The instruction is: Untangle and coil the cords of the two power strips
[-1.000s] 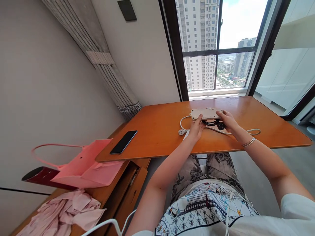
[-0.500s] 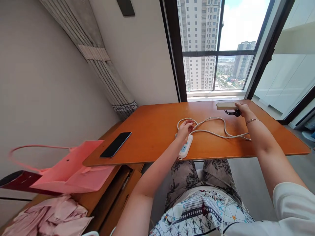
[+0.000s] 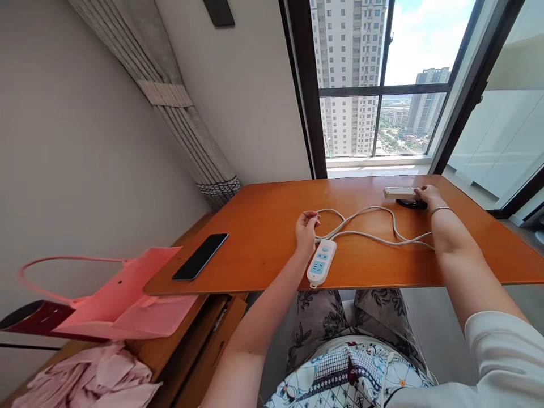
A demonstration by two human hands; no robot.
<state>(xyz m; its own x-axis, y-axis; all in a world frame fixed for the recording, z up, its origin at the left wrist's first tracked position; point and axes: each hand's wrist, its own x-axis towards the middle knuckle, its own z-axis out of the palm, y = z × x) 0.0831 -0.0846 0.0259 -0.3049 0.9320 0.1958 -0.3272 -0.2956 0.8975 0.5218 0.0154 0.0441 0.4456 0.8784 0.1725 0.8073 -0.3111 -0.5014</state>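
Near the front edge of the table lies a white power strip [image 3: 322, 263] with pale blue sockets. Its white cord [image 3: 369, 232] runs in loose loops to the right. My left hand [image 3: 306, 229] is just above and left of the strip, fingers pinched at the cord's loop. At the far right of the table my right hand [image 3: 428, 195] grips the end of a slim off-white bar [image 3: 400, 193], whose kind I cannot make out. A bunched black cord [image 3: 411, 203] lies under the bar.
A dark phone [image 3: 200, 256] lies on the orange-brown table [image 3: 263, 226] to the left. Beyond the left edge are a pink bag [image 3: 127, 300], a dark red cylinder [image 3: 36, 317] and pink cloth [image 3: 89, 379]. A window [image 3: 382, 90] stands behind the table.
My left hand has moved left, uncovering the power strip's sockets. The off-white bar and black cord in my right hand have come lower, close to the tabletop.
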